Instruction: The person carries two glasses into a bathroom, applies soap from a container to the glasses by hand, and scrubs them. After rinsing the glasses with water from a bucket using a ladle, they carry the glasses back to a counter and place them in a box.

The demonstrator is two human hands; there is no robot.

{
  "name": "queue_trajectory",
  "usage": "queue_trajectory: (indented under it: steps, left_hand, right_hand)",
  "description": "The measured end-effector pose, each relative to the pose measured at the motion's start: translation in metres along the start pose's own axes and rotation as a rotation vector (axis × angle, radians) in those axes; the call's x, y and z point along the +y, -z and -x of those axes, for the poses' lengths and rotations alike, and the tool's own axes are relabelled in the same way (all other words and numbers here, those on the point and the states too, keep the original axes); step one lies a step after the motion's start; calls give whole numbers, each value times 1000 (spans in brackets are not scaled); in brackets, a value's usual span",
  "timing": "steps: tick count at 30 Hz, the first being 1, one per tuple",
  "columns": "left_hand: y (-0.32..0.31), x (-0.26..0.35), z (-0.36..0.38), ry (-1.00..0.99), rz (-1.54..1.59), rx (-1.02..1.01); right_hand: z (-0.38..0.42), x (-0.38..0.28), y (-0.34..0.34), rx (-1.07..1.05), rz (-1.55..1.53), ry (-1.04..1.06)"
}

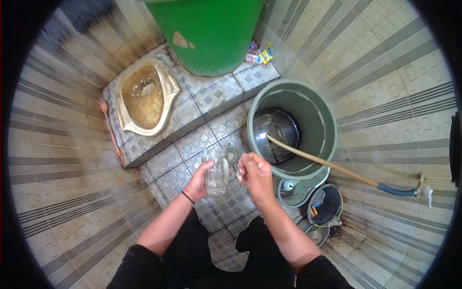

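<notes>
Above the tiled floor, my left hand [198, 181] is wrapped round a clear glass [217, 174], thumb along its near side. The glass is see-through with a patterned wall and tilts away from me. Just right of it is my right hand [253, 176], its fingers curled in and pinched together close to the glass. I cannot tell what, if anything, lies within those fingers. A small round drain [232, 155] shows in the floor between the two hands.
A big grey-green bucket [328, 120] holds some water, with a hose [327, 160] running into it from the wall tap [424, 191]. Smaller basins [304, 195] and a dark pail [326, 206] stand beside it. The raised step [211, 103] carries a squat toilet [169, 94], a green barrel [207, 38] and packets [260, 57].
</notes>
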State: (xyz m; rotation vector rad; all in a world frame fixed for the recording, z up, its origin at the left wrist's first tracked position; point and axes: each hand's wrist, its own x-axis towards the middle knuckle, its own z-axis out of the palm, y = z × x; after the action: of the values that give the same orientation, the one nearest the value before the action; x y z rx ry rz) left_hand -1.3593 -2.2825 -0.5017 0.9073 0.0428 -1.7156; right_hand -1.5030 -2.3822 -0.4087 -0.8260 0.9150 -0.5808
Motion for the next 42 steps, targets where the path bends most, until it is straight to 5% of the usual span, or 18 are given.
queue_trajectory:
  steps: [6, 15, 25, 32, 42]
  left_hand:
    - [-96, 18, 74, -27, 175, 39]
    - [-223, 159, 127, -205, 193, 30]
    - [-142, 270, 50, -159, 178, 19]
    - [-77, 280, 32, -80, 138, 52]
    - [-59, 268, 25, -1, 324, -10]
  right_hand:
    - [53, -107, -36, -19, 8, -96]
    - [33, -255, -122, -60, 118, 77]
    - [-280, -327, -189, 152, 941, 719]
    - [-472, -319, -192, 252, 1319, 436]
    - [-546, -291, -234, 34, 1936, 197]
